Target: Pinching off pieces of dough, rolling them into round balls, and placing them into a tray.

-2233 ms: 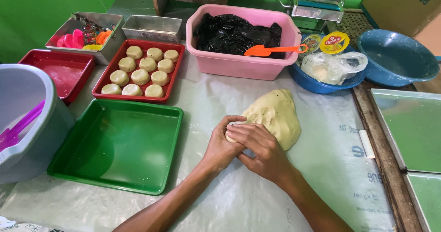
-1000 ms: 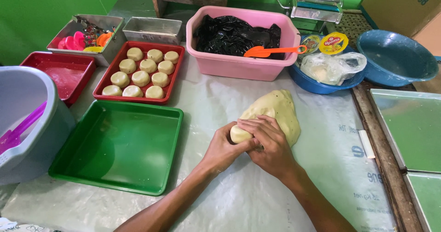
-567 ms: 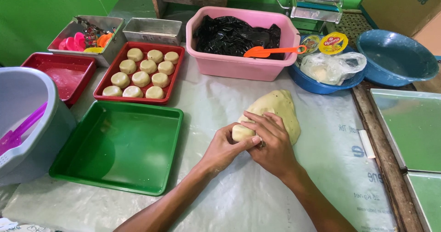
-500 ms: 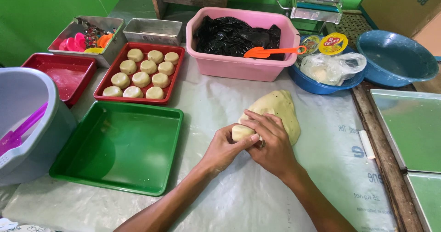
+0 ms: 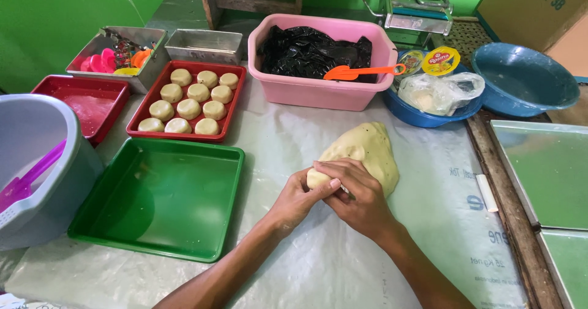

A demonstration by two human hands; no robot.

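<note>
A big lump of pale yellow dough [image 5: 366, 151] lies on the plastic-covered table [image 5: 306, 266]. Both hands meet at its near left end. My left hand [image 5: 298, 197] cups a small piece of dough [image 5: 318, 177] from below, and my right hand [image 5: 357, 191] presses over it with the fingers curled around it. The small piece still touches the big lump. To the left sits an empty green tray [image 5: 160, 195]. Behind it a red tray [image 5: 184, 102] holds several round dough pieces in rows.
A grey bucket [image 5: 33, 168] with a pink-purple tool stands at the left edge, an empty red tray [image 5: 86, 104] behind it. A pink tub [image 5: 318, 85] with black plastic and an orange spatula, blue bowls [image 5: 520, 79], metal tins and a pasta roller line the back. Green trays [image 5: 548, 174] lie right.
My hands have stayed at the lump's near end, squeezing and turning a small piece there. The right hand has shifted slightly forward over it; nothing else moved.
</note>
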